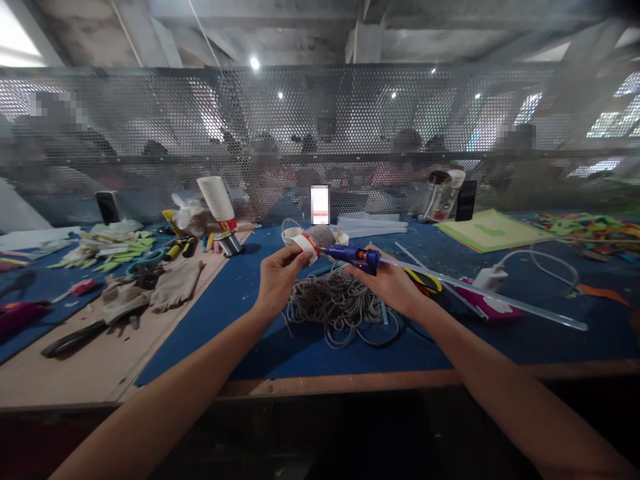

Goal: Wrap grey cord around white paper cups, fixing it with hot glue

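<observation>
Between the fingers of my left hand (281, 272) is a paper cup (306, 247), white and red at its rim, tilted on its side, with grey cord (323, 235) wound round its body. My right hand (393, 281) is wrapped round a blue glue gun (350, 255); its nozzle points left and touches or nearly touches the cup. A long clear glue stick (480, 290) sticks out of the gun's back toward the right. Below both hands lies a loose tangle of grey cord (335, 303). Just behind the cup is a pale, basket-like piece with a handle (290, 233), partly hidden.
A tilted stack of paper cups (216, 200) stands at the left, near work gloves (176, 285) and black-handled scissors (75, 339). A white plug adapter (490, 279) with its cable lies at the right, before coloured sheets (493, 230). A perforated metal screen (320, 127) closes off the back.
</observation>
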`<action>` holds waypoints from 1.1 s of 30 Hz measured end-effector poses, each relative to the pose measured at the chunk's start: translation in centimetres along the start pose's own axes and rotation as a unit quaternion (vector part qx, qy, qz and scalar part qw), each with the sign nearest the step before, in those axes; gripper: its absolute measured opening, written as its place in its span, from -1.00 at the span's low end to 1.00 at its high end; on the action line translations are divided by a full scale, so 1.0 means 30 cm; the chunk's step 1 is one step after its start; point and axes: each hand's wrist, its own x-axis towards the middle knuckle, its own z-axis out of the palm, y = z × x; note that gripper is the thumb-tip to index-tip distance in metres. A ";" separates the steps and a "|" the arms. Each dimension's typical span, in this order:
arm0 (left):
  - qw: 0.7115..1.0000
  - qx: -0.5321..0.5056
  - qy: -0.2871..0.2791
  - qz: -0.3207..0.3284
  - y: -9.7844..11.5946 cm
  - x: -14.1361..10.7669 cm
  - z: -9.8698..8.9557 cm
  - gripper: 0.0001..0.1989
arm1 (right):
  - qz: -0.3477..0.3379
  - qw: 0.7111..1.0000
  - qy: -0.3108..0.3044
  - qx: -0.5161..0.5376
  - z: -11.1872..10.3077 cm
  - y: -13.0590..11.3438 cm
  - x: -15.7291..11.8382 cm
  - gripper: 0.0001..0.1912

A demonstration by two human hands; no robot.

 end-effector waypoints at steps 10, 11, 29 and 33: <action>1.000 -0.002 0.008 -0.010 0.008 0.002 0.000 -0.77 | -0.007 1.000 -0.009 -0.003 -0.004 -0.011 0.001 -0.68; 1.000 -0.004 0.010 -0.013 0.008 0.003 0.000 -0.77 | -0.004 1.000 -0.012 -0.002 -0.006 -0.014 0.001 -0.68; 0.998 -0.045 0.006 -0.031 -0.010 0.009 -0.004 -0.74 | -0.009 1.000 -0.010 -0.026 0.000 0.003 -0.001 -0.68; 0.998 -0.046 0.006 -0.038 -0.008 0.010 -0.004 -0.74 | -0.023 0.999 -0.006 -0.041 -0.001 0.004 -0.001 -0.71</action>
